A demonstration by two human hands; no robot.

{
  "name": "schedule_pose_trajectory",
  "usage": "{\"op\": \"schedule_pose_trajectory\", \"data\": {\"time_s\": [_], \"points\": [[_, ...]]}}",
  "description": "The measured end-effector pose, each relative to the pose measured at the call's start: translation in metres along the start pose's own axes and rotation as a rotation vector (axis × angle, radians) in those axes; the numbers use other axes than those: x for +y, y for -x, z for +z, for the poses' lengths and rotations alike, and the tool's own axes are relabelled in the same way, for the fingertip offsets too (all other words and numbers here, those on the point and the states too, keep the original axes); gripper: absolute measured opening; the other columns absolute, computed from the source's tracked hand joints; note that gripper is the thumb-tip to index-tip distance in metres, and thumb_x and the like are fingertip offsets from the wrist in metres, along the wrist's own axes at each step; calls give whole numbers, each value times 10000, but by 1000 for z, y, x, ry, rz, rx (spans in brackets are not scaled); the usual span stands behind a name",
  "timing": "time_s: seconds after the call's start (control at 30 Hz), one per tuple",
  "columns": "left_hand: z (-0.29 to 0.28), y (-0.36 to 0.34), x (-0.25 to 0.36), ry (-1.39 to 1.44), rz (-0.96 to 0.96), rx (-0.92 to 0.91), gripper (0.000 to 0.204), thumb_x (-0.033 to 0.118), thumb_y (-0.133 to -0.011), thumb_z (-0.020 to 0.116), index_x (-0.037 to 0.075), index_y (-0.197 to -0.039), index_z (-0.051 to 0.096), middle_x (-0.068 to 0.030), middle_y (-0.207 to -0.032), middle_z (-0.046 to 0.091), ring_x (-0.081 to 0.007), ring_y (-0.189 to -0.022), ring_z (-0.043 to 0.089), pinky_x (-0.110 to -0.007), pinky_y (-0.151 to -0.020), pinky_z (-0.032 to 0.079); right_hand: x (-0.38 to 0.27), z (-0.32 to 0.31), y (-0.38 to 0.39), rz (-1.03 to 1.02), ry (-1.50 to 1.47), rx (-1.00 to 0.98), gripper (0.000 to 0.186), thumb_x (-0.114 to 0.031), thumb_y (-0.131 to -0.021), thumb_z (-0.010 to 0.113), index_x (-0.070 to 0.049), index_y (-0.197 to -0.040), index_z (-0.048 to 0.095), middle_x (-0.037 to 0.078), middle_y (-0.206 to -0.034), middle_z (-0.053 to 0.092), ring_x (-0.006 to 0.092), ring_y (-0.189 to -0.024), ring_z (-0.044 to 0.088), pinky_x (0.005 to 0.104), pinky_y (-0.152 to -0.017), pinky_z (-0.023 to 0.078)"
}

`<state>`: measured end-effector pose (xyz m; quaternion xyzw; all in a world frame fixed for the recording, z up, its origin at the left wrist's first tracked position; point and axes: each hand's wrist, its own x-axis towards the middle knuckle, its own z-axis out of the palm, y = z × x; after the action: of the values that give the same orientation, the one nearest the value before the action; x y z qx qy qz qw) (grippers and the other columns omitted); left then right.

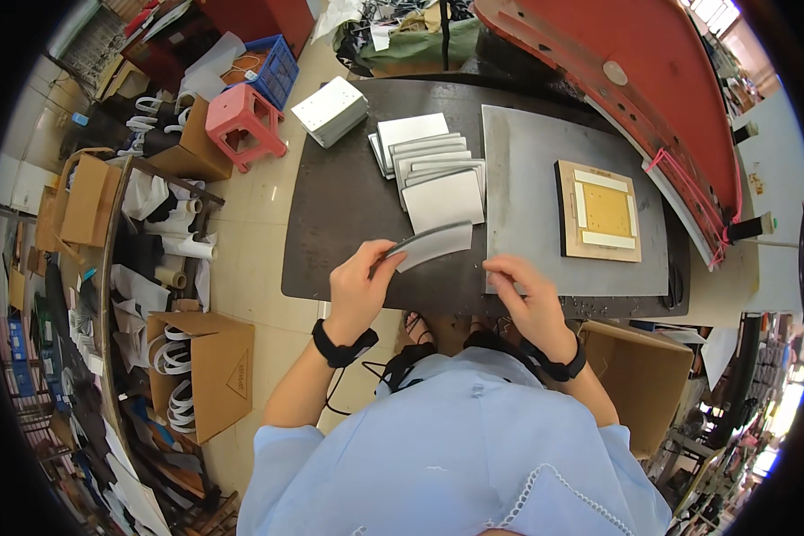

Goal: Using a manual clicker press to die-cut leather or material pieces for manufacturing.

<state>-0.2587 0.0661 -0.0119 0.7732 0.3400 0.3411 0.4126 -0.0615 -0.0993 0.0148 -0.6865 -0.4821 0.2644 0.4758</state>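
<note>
Between the thumb and fingers of my left hand [360,284] is one end of a thin, slightly curved rectangular sheet [436,246], pale on its face with a dark edge. It is tilted above the dark tabletop, in front of a spread pile of similar pale sheets [443,198]. My right hand [525,290] hovers at the near left corner of a grey metal plate [527,196], apart from the sheet. Its fingers are bent with thumb and forefinger close; whether something small is between them I cannot make out. On the plate's right lies a wooden-framed die [606,214] with a yellow centre and pale strips.
A neat stack of white perforated sheets [330,109] stands at the table's far left. The red machine arm [634,80] overhangs the right side. Left of the table are a pink stool [241,123], a blue crate [277,67] and a carton of white loops [214,375].
</note>
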Motion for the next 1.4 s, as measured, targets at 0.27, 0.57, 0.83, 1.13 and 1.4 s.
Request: {"op": "schedule_pose_trajectory", "data": {"time_s": [0.27, 0.57, 0.83, 1.13, 1.4], "points": [[24, -6, 4, -122, 31, 61, 239, 111, -939, 642, 39, -1165, 668, -190, -910, 702, -265, -746, 690, -295, -677, 527, 12, -34, 8, -62, -23, 47, 180, 12, -935, 589, 6, -1103, 654, 102, -1049, 659, 166, -849, 674, 267, -778, 517], [39, -3, 79, -341, 378, 345, 158, -40, -843, 668, -19, -995, 708, -134, -980, 714, -263, -880, 689, -327, -792, 545, 46, -132, 44, -38, -53, 41, 198, 5, -902, 629, -11, -1098, 651, 89, -1054, 675, 168, -845, 639, 270, -750, 518], [132, 31, 183, -381, 1015, -10, 249, -19, -726, 769, 13, -954, 675, -118, -987, 696, -269, -876, 699, -320, -683, 586, 54, -200, 51, -308, -102, 78, 576, 13, -764, 764, -38, -1294, 542, 111, -1278, 567, 226, -1061, 586, 331, -929, 470], [164, 34, 184, 237, 22, -16, 145, 19, -842, 755, 2, -954, 664, -57, -811, 687, -104, -714, 626, -229, -635, 489, 65, -217, 51, -193, -111, -87, 244, -92, -885, 710, 10, -1097, 645, 97, -835, 678, 164, -750, 642, 273, -698, 509], [91, -43, 77, 276, -237, 241, 220, 154, -949, 660, -29, -1070, 639, -19, -914, 666, -54, -797, 585, -192, -698, 451, 82, -234, 37, 431, -314, 154, 245, -239, -966, 631, -2, -1013, 668, 17, -720, 659, 54, -541, 547, 210, -485, 426]]}}
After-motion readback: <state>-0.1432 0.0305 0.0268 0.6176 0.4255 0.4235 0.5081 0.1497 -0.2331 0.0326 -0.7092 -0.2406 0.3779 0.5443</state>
